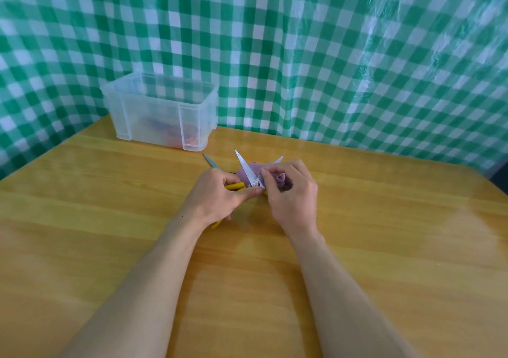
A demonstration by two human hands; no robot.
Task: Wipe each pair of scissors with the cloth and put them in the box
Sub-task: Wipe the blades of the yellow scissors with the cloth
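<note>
Both of your hands work at the middle of the tabletop (384, 220), close together, thumbs nearly meeting at the scissor pivot.

Left hand (217, 195): fingers curled round the yellow grips of the yellow-handled scissors (245, 165). One yellow loop shows past the heel of the hand on the near side.

Scissors: blades spread wide in a V, tips pointing to the far side. The left blade is bare and fully in view. The right blade is mostly covered, and only its tip shows beyond your fingers.

Right hand (291, 192): fingers and thumb pinch the purple cloth (279, 179) against the right blade, close to the pivot. The cloth is bunched between the two blades and under this hand.

Second pair of scissors (211, 162): one grey blade tip shows on the tabletop just beyond the left hand. The rest is hidden, so I cannot tell the handle colour.

Box (154, 110): translucent plastic, lid off, at the far left of the tabletop, well apart from your hands. Blurred orange and blue shapes (189, 137) show through its wall. I cannot tell what they are.

Green-and-white checked sheet (330, 55) hangs behind the tabletop.
</note>
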